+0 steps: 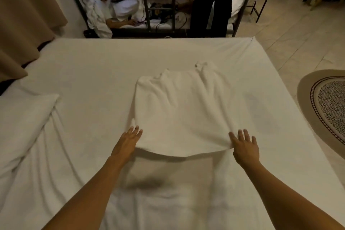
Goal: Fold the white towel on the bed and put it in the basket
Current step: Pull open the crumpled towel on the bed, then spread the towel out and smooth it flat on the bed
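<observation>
Towel of white terry lies near the middle of the bed, spread as a rough rectangle with ripples running along its length and a bumpy, uneven far edge. Its near edge is raised off the sheet, sagging in a shallow curve between the two corners and casting a broad shadow on the bedding below. At the near left corner the left hand meets the cloth, fingers stretched forward along the towel's side edge with the thumb side tucked under the fabric; whether it pinches the corner cannot be told for certain, though the lifted edge begins right at it. At the near right corner the right hand has its fingers spread wide and flat, the towel's corner drawn to a point against the thumb side of the hand, so the cloth appears caught there. Both bare forearms reach in from the bottom of the view. The bed sheet is white and creased, with long folds fanning down on the left, where a pillow lies near the edge. A beige curtain hangs beyond the bed's far left corner. Off the right side, on the tiled floor, lies a round patterned rug. Beyond the foot of the bed stands a dark metal bunk frame with a person lying on it among white bedding, and another person in dark trousers standing beside it.
</observation>
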The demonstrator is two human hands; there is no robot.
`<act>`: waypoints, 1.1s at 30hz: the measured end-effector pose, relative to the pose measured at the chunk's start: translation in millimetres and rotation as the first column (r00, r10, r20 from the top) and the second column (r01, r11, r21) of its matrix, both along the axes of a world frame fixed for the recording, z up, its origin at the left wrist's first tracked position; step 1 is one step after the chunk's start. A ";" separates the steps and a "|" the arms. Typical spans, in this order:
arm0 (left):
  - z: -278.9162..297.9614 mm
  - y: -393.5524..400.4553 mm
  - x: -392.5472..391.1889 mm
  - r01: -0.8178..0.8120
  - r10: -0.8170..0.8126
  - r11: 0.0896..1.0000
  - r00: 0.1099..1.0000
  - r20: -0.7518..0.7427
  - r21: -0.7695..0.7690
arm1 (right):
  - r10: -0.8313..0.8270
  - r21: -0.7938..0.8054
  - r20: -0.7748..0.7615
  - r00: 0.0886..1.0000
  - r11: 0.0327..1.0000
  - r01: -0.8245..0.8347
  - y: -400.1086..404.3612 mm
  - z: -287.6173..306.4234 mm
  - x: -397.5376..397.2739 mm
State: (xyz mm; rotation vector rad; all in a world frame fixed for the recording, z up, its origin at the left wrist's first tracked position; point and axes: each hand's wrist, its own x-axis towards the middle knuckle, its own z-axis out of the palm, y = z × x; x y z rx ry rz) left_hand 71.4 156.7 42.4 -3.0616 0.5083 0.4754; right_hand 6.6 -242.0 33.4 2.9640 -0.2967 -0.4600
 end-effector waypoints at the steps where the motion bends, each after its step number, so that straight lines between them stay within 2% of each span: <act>1: -5.7 3.3 -8.4 0.024 -0.023 0.999 1.000 -0.014 0.028 | 0.053 0.002 -0.007 0.999 0.999 -0.053 -1.6 -2.9 -6.9; 5: -28.3 31.7 -48.5 0.077 -0.058 0.988 0.988 -0.141 0.133 | 0.166 -0.026 -0.147 0.975 0.985 -0.172 -9.7 -14.4 -42.4; 10: -46.2 48.0 -99.5 0.020 0.017 0.988 0.970 -0.243 0.151 | 0.152 -0.002 -0.297 0.943 0.987 -0.160 -4.9 -39.1 -108.7; 14: -68.2 36.8 -118.3 -0.002 0.028 0.992 0.977 -0.210 0.123 | 0.125 0.055 -0.295 0.947 0.992 -0.114 13.7 -62.0 -129.6; 21: -101.7 24.2 -125.2 0.047 -0.021 0.992 0.976 -0.217 0.117 | 0.179 0.051 -0.311 0.933 0.984 -0.172 19.7 -97.2 -128.8; 24: -111.3 21.8 -127.1 0.052 -0.018 0.989 0.972 -0.235 0.140 | 0.208 0.029 -0.303 0.930 0.977 -0.209 23.5 -109.6 -127.2; 33: -126.1 45.7 -144.8 0.080 0.022 0.951 0.947 -0.321 0.299 | 0.168 -0.050 -0.459 0.872 0.976 -0.214 9.3 -129.8 -141.8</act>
